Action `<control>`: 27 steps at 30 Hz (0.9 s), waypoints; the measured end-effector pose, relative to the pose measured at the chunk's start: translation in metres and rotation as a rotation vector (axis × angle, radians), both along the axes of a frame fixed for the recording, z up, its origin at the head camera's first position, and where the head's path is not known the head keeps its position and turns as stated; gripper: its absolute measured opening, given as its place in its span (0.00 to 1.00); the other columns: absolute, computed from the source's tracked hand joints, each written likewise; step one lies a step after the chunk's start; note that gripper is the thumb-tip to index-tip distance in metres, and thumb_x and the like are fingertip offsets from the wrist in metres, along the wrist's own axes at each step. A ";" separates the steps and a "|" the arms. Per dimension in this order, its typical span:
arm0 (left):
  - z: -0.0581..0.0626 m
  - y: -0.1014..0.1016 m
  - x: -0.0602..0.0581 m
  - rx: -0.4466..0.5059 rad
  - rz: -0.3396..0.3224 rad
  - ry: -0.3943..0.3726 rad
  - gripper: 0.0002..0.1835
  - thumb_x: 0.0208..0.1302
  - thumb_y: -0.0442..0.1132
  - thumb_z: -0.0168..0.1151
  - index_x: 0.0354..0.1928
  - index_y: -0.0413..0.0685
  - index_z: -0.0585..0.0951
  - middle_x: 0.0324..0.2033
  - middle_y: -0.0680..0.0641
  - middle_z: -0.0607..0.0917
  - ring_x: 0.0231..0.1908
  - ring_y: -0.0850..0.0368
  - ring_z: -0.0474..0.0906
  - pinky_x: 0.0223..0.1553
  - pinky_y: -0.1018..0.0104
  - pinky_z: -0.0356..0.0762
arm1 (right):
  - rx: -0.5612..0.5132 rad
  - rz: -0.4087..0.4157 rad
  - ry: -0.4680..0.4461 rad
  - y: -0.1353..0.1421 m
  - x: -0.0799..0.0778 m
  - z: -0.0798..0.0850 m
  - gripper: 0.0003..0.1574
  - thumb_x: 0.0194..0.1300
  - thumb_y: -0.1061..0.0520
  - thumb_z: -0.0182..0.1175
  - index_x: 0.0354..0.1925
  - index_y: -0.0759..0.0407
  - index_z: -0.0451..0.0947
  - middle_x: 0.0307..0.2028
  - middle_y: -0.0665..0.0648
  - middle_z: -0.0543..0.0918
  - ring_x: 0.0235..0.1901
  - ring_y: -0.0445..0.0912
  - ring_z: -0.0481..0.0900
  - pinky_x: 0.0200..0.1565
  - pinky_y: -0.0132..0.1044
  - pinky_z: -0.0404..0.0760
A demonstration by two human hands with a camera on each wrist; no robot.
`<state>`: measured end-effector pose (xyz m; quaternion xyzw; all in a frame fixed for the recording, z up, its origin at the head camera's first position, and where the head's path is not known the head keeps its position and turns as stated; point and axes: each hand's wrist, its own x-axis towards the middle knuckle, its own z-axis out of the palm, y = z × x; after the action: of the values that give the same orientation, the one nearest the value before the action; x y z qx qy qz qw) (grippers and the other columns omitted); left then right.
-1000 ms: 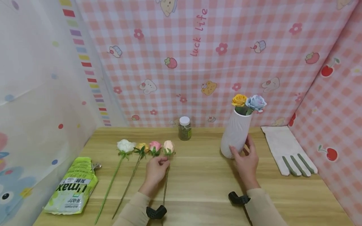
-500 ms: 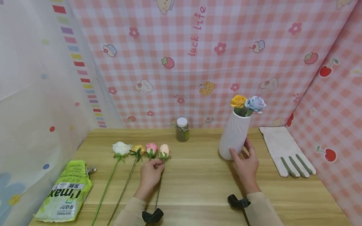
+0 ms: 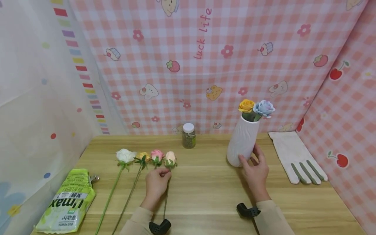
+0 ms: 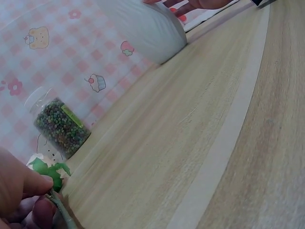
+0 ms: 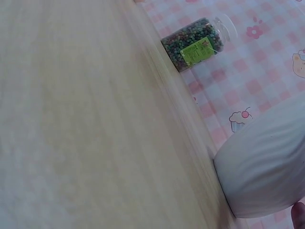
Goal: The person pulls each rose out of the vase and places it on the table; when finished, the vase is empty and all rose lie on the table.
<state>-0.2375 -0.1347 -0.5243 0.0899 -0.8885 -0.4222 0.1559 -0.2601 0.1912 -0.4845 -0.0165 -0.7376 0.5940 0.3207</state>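
Observation:
My left hand (image 3: pixel 156 185) pinches the stem of a cream rose (image 3: pixel 170 158) just under its bloom, and the rose lies along the table. In the left wrist view thumb and finger meet on the green stem (image 4: pixel 63 210), below the leaves. A ribbed white vase (image 3: pixel 243 142) stands to the right, holding a yellow rose (image 3: pixel 246 106) and a pale blue rose (image 3: pixel 264 108). My right hand (image 3: pixel 256 174) grips the vase low on its right side, thumb in front and fingers behind. In the right wrist view only a fingertip shows beside the vase (image 5: pixel 262 167).
Left of the cream rose lie a pink rose (image 3: pixel 157 156), a yellow rose (image 3: pixel 143 157) and a white rose (image 3: pixel 125 156). A jar of coloured pellets (image 3: pixel 189 137) stands at the back. A green bag (image 3: pixel 66 202) lies far left, a white glove (image 3: pixel 293 156) far right.
The head view has shifted slightly, so things appear a little further left and lower. Both hands keep their hold on the rose stem and the vase.

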 end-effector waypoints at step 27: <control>0.005 0.000 0.004 -0.003 -0.008 -0.018 0.04 0.50 0.33 0.72 0.30 0.43 0.87 0.23 0.52 0.86 0.25 0.60 0.81 0.30 0.64 0.78 | 0.016 -0.003 -0.010 0.002 -0.001 -0.004 0.40 0.55 0.64 0.71 0.64 0.65 0.68 0.57 0.61 0.77 0.56 0.44 0.73 0.52 0.39 0.77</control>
<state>-0.2334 -0.1346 -0.5194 0.0899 -0.8908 -0.4205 0.1467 -0.2612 0.1931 -0.4882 -0.0182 -0.7439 0.5876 0.3179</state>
